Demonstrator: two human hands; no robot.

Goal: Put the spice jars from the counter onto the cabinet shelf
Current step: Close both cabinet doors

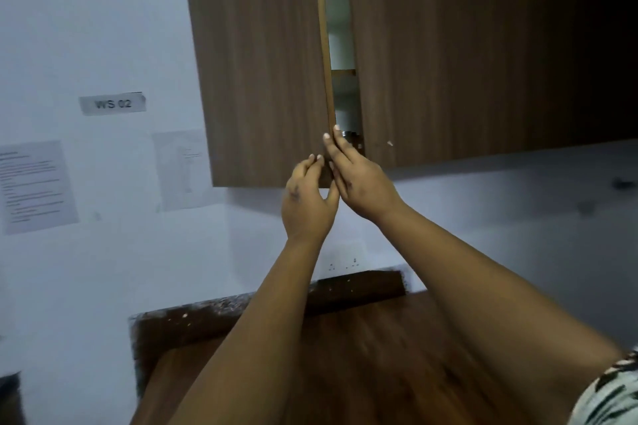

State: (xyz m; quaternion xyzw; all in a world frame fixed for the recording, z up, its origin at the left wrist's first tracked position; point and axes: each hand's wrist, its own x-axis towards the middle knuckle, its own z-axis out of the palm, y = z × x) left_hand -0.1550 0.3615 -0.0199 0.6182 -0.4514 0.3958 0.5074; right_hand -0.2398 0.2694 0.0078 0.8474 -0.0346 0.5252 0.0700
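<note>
Dark wood-grain cabinet door (262,65) ajar, pale shelf (343,72) visible within, left hand (307,198) gripping its lower corner, right hand (362,179) straight-fingered on its edge

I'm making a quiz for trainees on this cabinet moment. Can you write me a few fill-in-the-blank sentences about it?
1. Both hands are at the lower free edge of the ____ cabinet door.
2. The right cabinet door is ____.
3. The label on the wall reads WS ____.
4. The left hand sits ____ than the right hand in the picture.

Missing words: left; closed; 02; lower
</note>
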